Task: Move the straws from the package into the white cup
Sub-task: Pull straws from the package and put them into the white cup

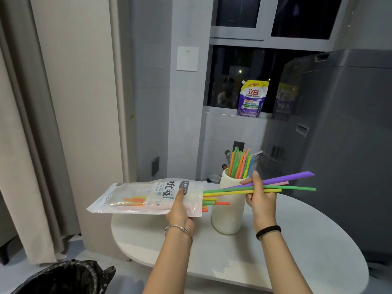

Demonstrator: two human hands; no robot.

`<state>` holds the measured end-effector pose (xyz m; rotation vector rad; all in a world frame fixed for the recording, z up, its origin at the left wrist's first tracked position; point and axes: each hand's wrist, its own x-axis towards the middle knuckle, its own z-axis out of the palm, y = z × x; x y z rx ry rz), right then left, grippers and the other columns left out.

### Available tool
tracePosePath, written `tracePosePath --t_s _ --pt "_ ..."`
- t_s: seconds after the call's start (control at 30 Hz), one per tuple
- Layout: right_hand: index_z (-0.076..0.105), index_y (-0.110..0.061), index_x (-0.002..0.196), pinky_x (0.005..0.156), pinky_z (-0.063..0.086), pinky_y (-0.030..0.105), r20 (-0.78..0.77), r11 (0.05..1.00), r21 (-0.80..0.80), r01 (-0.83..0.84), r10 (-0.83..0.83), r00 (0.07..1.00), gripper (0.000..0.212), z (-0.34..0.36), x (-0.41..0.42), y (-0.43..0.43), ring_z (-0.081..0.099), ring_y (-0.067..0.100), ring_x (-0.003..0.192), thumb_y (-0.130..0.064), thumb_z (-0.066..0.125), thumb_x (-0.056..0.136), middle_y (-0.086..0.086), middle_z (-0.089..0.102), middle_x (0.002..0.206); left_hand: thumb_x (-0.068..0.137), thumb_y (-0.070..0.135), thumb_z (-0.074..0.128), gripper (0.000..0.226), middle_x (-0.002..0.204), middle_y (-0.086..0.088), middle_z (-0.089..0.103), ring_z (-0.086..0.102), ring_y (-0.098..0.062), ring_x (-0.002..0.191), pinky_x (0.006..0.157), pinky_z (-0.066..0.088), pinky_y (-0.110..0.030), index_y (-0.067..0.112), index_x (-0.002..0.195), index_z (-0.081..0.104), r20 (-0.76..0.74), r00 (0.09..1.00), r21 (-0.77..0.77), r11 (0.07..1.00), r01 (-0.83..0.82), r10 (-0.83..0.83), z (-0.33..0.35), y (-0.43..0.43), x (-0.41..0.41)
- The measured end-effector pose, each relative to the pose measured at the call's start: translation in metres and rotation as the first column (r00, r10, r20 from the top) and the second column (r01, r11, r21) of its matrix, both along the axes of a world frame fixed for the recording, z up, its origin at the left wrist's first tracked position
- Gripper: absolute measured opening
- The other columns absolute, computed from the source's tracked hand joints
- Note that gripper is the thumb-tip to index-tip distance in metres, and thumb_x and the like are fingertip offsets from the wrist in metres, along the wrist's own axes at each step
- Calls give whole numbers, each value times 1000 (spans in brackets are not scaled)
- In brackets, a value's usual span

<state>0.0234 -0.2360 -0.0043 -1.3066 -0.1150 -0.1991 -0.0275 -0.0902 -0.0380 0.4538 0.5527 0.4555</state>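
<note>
My left hand (179, 211) grips the clear straw package (131, 198), held flat above the table's left end with its open mouth facing right. A few coloured straws (216, 203) stick out of that mouth and more lie inside. My right hand (261, 201) pinches a bundle of straws (290, 183), purple, green, yellow and pink, drawn out of the package and lying level in front of the white cup (227, 217). The tall white cup stands on the table between my hands. Several straws (240, 163) stand upright in it.
The white oval table (275, 262) carries the cup. A grey washing machine (343, 145) stands at the right. A detergent pouch (252, 98) sits on the window sill behind. A black-bagged bin (63, 279) is at the lower left, and curtains hang at the left.
</note>
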Motion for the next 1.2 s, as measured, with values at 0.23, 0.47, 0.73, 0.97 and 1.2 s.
tracePosePath --t_s 0.23,0.47,0.73,0.97,1.2 --pt "69 -22 53 53 43 21 35 991 -100 -87 91 995 41 -6 -6 16 56 8 54 -35 56 90 -11 67 55 91 15 64 43 134 -16 60 57 -40 122 76 50 -47 10 132 53 -18 997 64 995 80 -79 -1 -19 5" --pt "73 -15 73 48 52 18 -13 965 -241 -109 109 994 33 -9 -7 19 67 6 56 -38 56 89 -8 70 60 91 15 63 47 133 -18 60 58 -40 121 88 48 -54 10 136 49 -1 995 58 993 104 -104 -1 -30 8" --pt "51 -15 58 49 38 24 183 965 -252 75 -29 983 36 42 21 -15 45 14 49 -26 52 92 2 46 52 94 12 58 49 139 -15 56 53 -35 128 104 41 -57 7 141 45 52 993 -32 994 107 -105 2 -20 6" --pt "59 -18 56 46 44 18 347 916 -369 157 -21 938 39 100 45 -32 55 7 46 -27 50 93 4 58 56 98 18 50 49 142 -23 50 52 -41 123 35 52 -26 1 143 41 58 982 -11 983 182 -181 3 -17 5" --pt "59 -12 60 41 43 10 455 848 -481 222 26 890 39 116 61 -18 57 -3 42 -27 47 95 2 57 55 99 20 49 50 140 -28 49 50 -49 123 30 47 -24 -1 143 40 95 974 57 978 203 -208 -3 -14 9"
